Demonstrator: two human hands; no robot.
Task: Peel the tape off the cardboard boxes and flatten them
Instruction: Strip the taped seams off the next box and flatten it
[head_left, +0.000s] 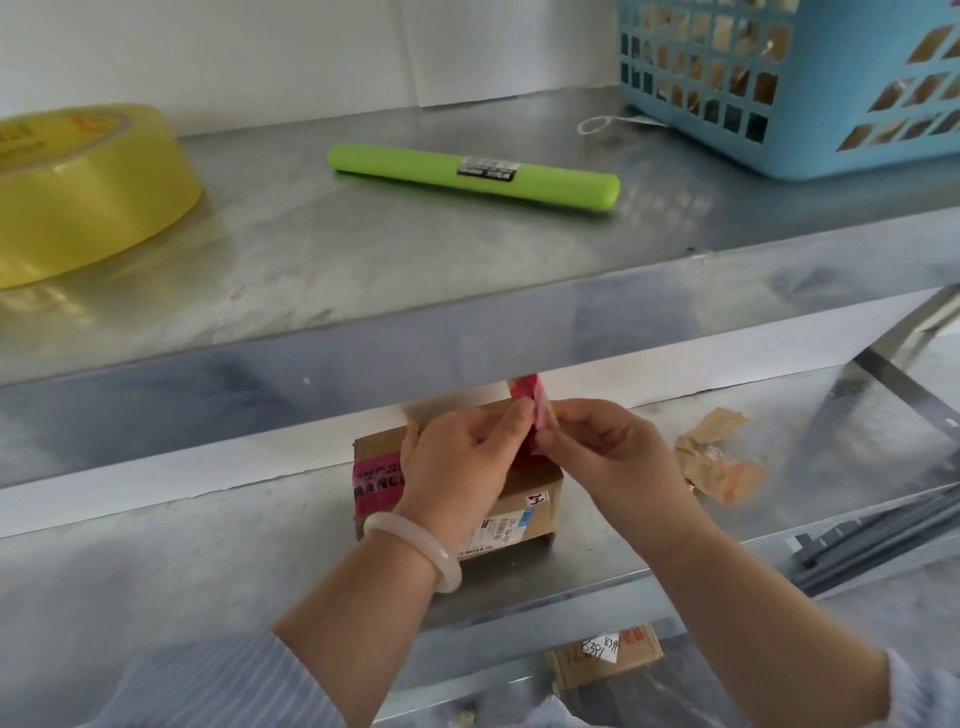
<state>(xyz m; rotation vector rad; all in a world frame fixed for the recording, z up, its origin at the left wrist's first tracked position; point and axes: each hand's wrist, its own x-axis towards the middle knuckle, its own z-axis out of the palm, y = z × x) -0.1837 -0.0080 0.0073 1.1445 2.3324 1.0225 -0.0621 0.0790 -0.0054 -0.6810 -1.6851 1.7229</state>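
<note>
Above the cardboard box (524, 486), the left hand (457, 460) and right hand (605, 449) both pinch, it seems, one lifted pink tape strip (527, 392).

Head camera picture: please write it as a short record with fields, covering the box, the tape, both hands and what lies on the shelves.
box: stands on the lower shelf, not flattened
tape: pink, one end lifted above the box top, another part stuck over the left side
left hand: over the box top, pinches the lifted tape
right hand: pinches the same tape end
crumpled scrap: right of the box, same shelf
upper shelf: yellow roll, green stick, blue basket
</note>
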